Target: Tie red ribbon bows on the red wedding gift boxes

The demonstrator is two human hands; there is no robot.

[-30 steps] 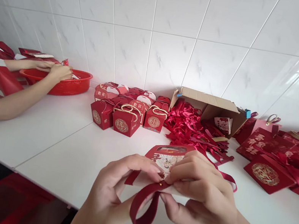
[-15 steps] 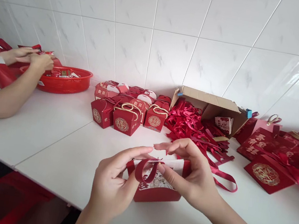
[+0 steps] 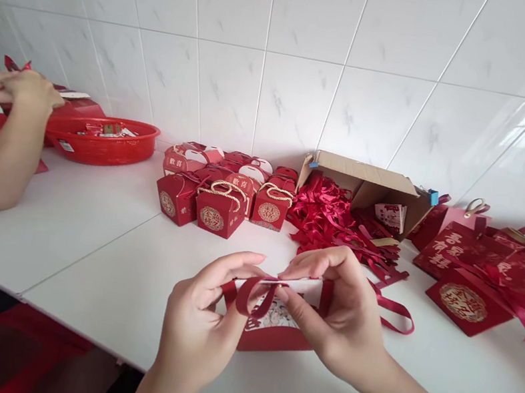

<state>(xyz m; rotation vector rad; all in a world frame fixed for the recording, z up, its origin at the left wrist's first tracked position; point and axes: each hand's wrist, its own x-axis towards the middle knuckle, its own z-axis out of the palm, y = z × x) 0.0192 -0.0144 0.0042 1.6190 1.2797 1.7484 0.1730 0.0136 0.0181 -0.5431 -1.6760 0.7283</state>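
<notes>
A red gift box (image 3: 275,341) with a white illustrated panel stands on the table in front of me. A dark red ribbon (image 3: 262,305) forms a loop at its top edge, by a small gold eyelet. My left hand (image 3: 204,322) is curled at the box's left side, its thumb against the ribbon loop and its index finger raised above. Part of its grip is hidden behind the loop. The thumb and fingers of my right hand (image 3: 342,305) pinch the box's top edge beside the eyelet.
Several small red boxes (image 3: 219,213) stand near the tiled wall. Red ribbons (image 3: 323,214) spill from a cardboard box (image 3: 368,173). More red boxes and bags (image 3: 470,301) stand right. At left, a co-worker's arm (image 3: 5,158) is beside a red basin (image 3: 102,151).
My right fingers have come down onto the box's top edge, closing toward the thumb. My left hand has hardly moved. The co-worker's hands have shifted left, away from the basin.
</notes>
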